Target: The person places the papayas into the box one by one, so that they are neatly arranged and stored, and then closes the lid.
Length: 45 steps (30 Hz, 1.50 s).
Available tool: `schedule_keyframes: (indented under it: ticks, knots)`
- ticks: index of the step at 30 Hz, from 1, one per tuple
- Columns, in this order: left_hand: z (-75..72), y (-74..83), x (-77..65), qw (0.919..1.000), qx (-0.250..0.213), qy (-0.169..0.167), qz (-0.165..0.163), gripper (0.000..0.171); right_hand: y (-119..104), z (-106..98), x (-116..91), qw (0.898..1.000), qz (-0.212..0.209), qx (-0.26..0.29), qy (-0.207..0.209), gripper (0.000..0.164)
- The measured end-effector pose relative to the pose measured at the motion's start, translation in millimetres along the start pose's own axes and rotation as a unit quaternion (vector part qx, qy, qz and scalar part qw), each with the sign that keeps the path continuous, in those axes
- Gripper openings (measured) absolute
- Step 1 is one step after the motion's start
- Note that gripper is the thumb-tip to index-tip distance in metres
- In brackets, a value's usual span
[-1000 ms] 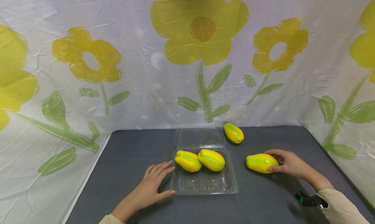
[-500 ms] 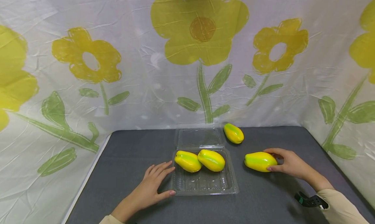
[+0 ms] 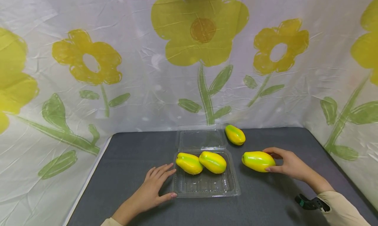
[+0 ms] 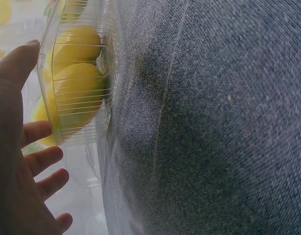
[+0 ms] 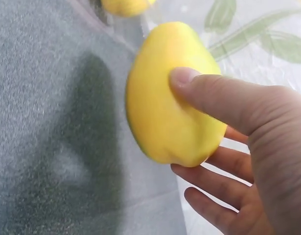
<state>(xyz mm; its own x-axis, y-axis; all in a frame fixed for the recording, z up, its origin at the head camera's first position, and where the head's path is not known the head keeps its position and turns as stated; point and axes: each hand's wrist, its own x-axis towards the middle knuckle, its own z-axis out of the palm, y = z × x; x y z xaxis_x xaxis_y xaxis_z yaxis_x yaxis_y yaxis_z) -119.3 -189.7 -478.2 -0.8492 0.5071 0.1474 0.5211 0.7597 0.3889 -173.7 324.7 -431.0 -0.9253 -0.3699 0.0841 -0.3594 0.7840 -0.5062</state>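
My right hand [image 3: 290, 165] grips a yellow-green papaya [image 3: 258, 161] by its right end, thumb in front and fingers behind. In the right wrist view the papaya [image 5: 165, 103] hangs above the cloth, its shadow beside it. My left hand [image 3: 155, 186] lies with spread fingers at the left edge of a clear plastic clamshell box [image 3: 206, 186]. Two papayas, a left one [image 3: 189, 163] and a right one [image 3: 213, 162], lie side by side in the back of the box's base. In the left wrist view the fingertips are right at the box wall [image 4: 81, 98].
The box's lid [image 3: 202, 139] lies folded back behind the base. Another papaya [image 3: 235, 135] rests on the dark grey tablecloth [image 3: 141, 147] right of the lid. A flower-printed curtain [image 3: 141, 88] closes off the back and sides.
My right hand has moved left and slightly away from me with the papaya, toward the box. The left hand and the box stay where they were.
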Motion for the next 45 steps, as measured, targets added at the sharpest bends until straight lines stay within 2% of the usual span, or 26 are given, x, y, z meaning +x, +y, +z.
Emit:
schedule_keyframes:
  ticks: [5,11,20,28,33,38,45]
  knots:
    - [-0.1,0.4,-0.2,1.0,-0.002,0.0,-0.002,0.077,-5.5,0.7,0.5,1.0,-0.01,0.01,0.003,0.073]
    - [-0.4,1.2,-0.8,0.9999,-0.008,-0.003,-0.007,0.077,-12.3,2.5,1.5,1.0,-0.019,0.003,0.006,0.067]
    - [-0.2,0.4,-1.9,0.9999,-0.01,-0.003,-0.007,0.077,-24.6,0.8,4.0,1.0,-0.013,0.024,0.009,0.069]
    - [-0.6,1.8,-0.7,1.0,0.001,0.007,0.003,0.076,-36.1,2.4,8.2,0.998,-0.009,0.055,-0.01,0.069]
    - [-1.0,2.4,-0.9,1.0,-0.001,0.001,-0.002,0.076,-44.4,4.7,11.6,0.998,-0.012,0.065,-0.016,0.068]
    - [-1.3,2.3,-0.3,0.9999,-0.009,-0.002,-0.006,0.077,-48.9,9.2,14.2,0.999,-0.018,0.048,-0.004,0.07]
    - [-0.7,2.8,-1.2,1.0,0.004,0.007,-0.002,0.076,-57.8,14.9,17.6,0.999,-0.028,0.03,0.007,0.07]
